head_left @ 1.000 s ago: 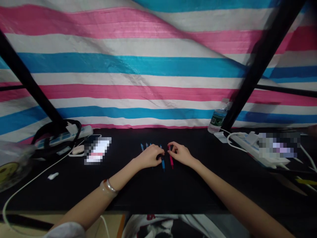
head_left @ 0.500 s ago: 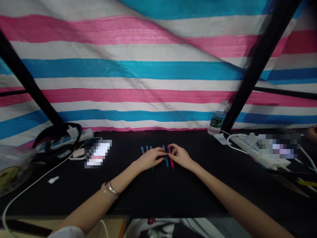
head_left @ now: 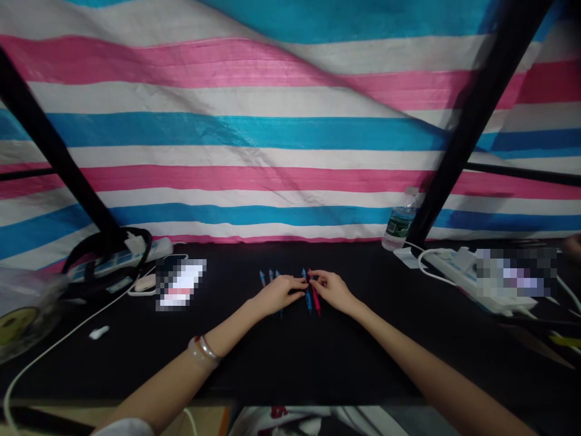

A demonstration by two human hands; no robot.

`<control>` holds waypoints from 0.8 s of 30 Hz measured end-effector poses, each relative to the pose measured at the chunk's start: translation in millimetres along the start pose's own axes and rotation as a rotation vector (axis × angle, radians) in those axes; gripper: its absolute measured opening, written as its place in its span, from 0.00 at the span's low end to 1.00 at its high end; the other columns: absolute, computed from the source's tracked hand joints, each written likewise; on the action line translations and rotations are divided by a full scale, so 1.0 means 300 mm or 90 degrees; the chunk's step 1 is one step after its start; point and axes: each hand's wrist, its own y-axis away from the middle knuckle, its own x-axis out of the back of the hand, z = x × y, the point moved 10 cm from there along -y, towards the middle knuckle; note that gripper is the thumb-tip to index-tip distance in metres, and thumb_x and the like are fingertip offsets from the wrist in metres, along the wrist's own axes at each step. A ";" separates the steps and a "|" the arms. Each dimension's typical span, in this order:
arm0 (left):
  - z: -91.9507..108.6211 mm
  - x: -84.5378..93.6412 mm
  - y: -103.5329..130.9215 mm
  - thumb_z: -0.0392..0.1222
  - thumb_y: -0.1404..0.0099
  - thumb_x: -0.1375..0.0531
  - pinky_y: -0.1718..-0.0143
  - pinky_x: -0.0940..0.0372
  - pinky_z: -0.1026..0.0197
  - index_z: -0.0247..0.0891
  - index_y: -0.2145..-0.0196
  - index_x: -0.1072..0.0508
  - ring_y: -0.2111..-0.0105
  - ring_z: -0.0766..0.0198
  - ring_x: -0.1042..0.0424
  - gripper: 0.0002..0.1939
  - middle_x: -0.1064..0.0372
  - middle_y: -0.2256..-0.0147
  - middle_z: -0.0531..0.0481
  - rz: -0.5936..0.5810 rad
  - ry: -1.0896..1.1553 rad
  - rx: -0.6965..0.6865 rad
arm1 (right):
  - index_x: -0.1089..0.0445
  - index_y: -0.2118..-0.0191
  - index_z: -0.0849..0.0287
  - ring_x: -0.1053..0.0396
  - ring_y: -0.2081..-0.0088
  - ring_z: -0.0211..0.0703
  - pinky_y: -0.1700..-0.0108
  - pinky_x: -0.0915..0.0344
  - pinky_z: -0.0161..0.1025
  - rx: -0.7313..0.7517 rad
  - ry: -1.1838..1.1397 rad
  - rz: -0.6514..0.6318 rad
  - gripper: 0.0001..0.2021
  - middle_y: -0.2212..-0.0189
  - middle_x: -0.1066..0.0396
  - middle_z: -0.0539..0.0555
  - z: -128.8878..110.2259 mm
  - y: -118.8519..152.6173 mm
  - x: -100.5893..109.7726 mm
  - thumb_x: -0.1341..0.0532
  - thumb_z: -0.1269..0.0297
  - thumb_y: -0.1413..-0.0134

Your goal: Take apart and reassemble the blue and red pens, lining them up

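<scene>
Several slim pens lie side by side on the black table. My left hand (head_left: 282, 293) reaches over three blue pens, whose tips, such as that of the leftmost pen (head_left: 262, 278), show past it. Its thumb and fingertips close at another blue pen (head_left: 309, 301), whose middle is partly hidden. Just right of that, my right hand (head_left: 333, 289) has its thumb and bent fingers closed at a red pen (head_left: 316, 303). The blue and red pens lie nearly parallel, close together, and the fingertips of both hands almost meet above them.
On the left are a phone (head_left: 182, 283), a white earbud (head_left: 98, 332), a cable, a power strip (head_left: 158, 247) and a plastic bag (head_left: 27, 315). At the right stand a water bottle (head_left: 398, 225) and another power strip (head_left: 481, 284). Part of another person's hand (head_left: 572, 244) shows far right.
The blue pen at my left fingertips has shifted slightly right, closer to the red pen. Both hands have moved slightly right, and the whole view has shifted a little.
</scene>
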 end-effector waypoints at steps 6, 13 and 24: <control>-0.009 0.008 -0.004 0.41 0.39 0.43 0.49 0.40 0.57 0.40 0.54 0.28 0.53 0.59 0.31 0.14 0.31 0.52 0.45 0.021 0.047 0.014 | 0.31 0.53 0.59 0.36 0.77 0.36 0.75 0.44 0.32 -0.009 -0.010 -0.012 0.17 0.78 0.31 0.49 0.006 -0.003 -0.008 0.45 0.64 0.49; -0.007 0.028 -0.001 0.47 0.40 0.42 0.50 0.40 0.60 0.40 0.56 0.27 0.52 0.59 0.32 0.16 0.29 0.55 0.45 0.052 0.113 0.025 | 0.31 0.53 0.59 0.37 0.78 0.36 0.75 0.46 0.32 -0.013 -0.001 -0.008 0.17 0.78 0.31 0.49 -0.013 0.004 0.004 0.45 0.64 0.49; 0.004 0.025 -0.002 0.47 0.40 0.42 0.46 0.43 0.58 0.39 0.54 0.27 0.49 0.58 0.35 0.17 0.31 0.52 0.44 0.032 0.092 -0.001 | 0.32 0.52 0.61 0.37 0.78 0.36 0.75 0.45 0.32 -0.013 -0.009 0.005 0.18 0.79 0.31 0.49 -0.001 0.000 0.003 0.45 0.64 0.50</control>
